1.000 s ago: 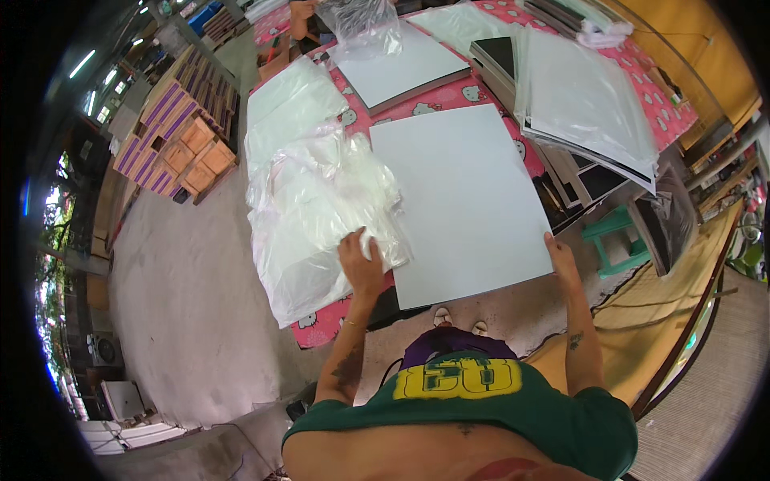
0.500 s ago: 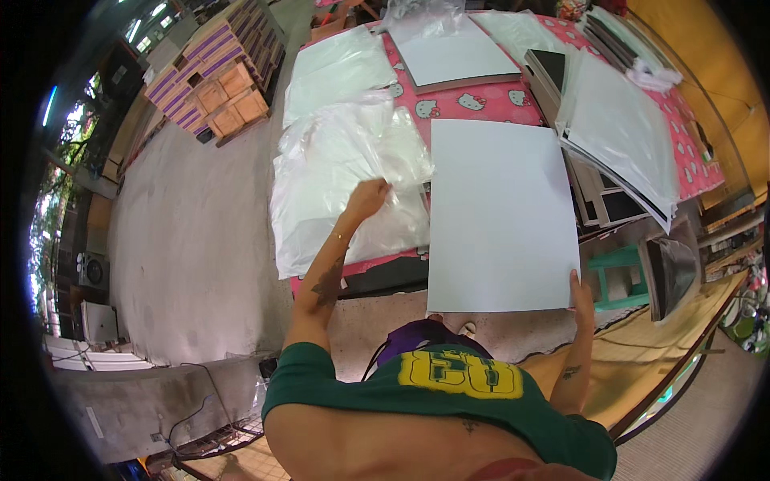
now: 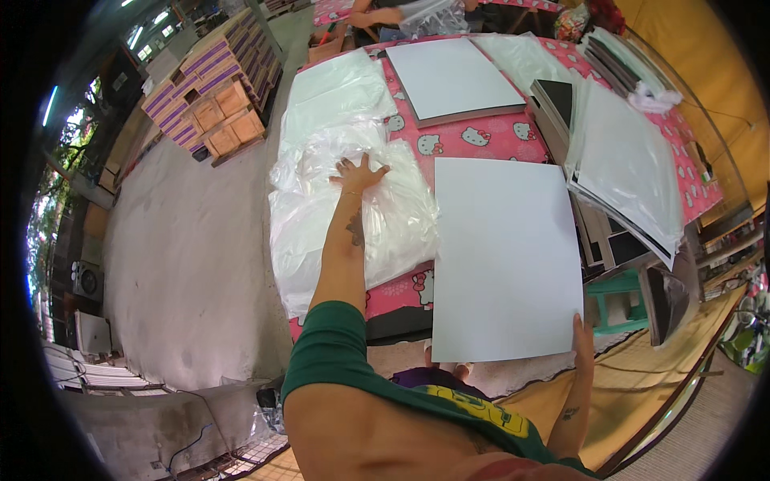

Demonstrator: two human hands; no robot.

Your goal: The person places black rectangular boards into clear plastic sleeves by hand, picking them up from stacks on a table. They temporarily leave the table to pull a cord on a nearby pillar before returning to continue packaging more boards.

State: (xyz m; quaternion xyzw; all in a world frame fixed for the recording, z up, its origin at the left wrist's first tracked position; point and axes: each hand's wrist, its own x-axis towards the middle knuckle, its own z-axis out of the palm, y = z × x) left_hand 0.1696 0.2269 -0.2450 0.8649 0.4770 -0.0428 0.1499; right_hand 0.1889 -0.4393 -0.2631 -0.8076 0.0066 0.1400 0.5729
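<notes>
My left hand (image 3: 359,173) lies with its fingers spread on a heap of clear plastic bags (image 3: 321,240) at the table's left side. At the lower right corner of a large white sheet or board (image 3: 507,256), my right hand (image 3: 583,345) grips the edge, thumb on top and the other fingers hidden beneath. The sheet sticks out over the table's near edge toward me. Beyond it, a stack of white boards (image 3: 453,80) rests on the pink patterned tablecloth (image 3: 481,138).
Plastic-covered boards (image 3: 630,160) lean over dark-edged frames at the right. A green stool (image 3: 616,301) stands below them. Across the table, another person's arm (image 3: 377,16) is beside clear plastic. Stacked boxes (image 3: 212,72) and a wooden crate (image 3: 233,132) stand on the floor at left.
My left hand has gone from closed fingers to spread ones, farther forward on the bags. My right hand keeps its hold on the sheet. The other person's plastic has moved back from the board stack.
</notes>
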